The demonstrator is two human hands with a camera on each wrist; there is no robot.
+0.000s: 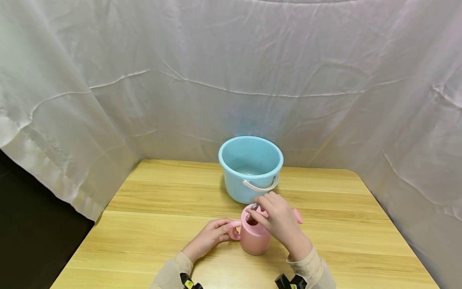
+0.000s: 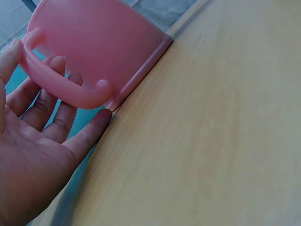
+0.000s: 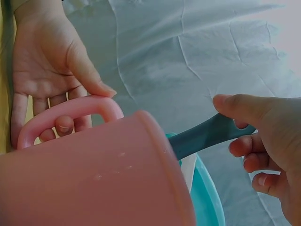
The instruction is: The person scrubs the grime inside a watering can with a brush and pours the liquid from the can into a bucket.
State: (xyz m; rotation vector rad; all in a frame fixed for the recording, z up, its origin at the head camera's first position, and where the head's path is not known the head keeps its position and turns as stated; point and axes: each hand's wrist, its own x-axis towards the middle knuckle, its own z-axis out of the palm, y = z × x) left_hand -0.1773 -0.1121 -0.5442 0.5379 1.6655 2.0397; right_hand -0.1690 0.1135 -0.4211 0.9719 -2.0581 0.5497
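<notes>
A pink watering can stands upright on the wooden table. My left hand holds its looped handle; in the right wrist view the thumb lies on top of the loop and fingertips show through it. Above the can's opening, my right hand pinches the grey handle of a utensil between thumb and fingers. The utensil's lower end is down inside the can and hidden, so its kind cannot be told. Small droplets or specks show on the can's side in the right wrist view.
Just behind the can stands a light blue bucket with its white bail handle hanging at the front. The wooden table is enclosed by pale curtains at the back and sides. A dark gap lies beyond the left edge.
</notes>
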